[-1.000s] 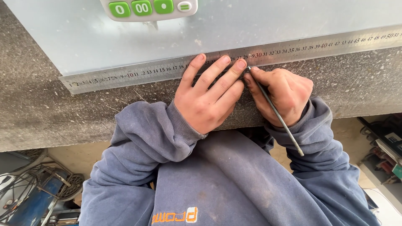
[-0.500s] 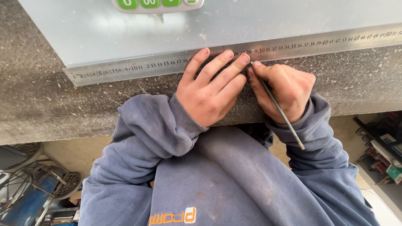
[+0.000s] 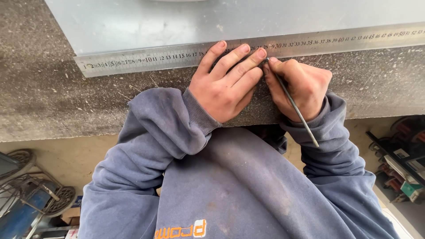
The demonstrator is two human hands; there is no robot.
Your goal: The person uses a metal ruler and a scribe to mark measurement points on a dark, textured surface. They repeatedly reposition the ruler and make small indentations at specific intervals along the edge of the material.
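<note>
On one ruler (image 3: 146, 59): two hands, one scriber (image 3: 294, 108).

view: tipped lower, green-buttoned device at top edge now out of sight | left hand (image 3: 226, 84): fingertips crept slightly along the steel ruler (image 3: 133, 59) toward the right hand (image 3: 299, 86) | scriber (image 3: 294, 108): tip a touch closer to left fingertips | metal sheet (image 3: 177, 22): fills less of frame

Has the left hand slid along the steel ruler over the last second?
No. The left hand presses the same stretch of the steel ruler, beside the right hand holding the scriber; only the camera shifted.
</note>
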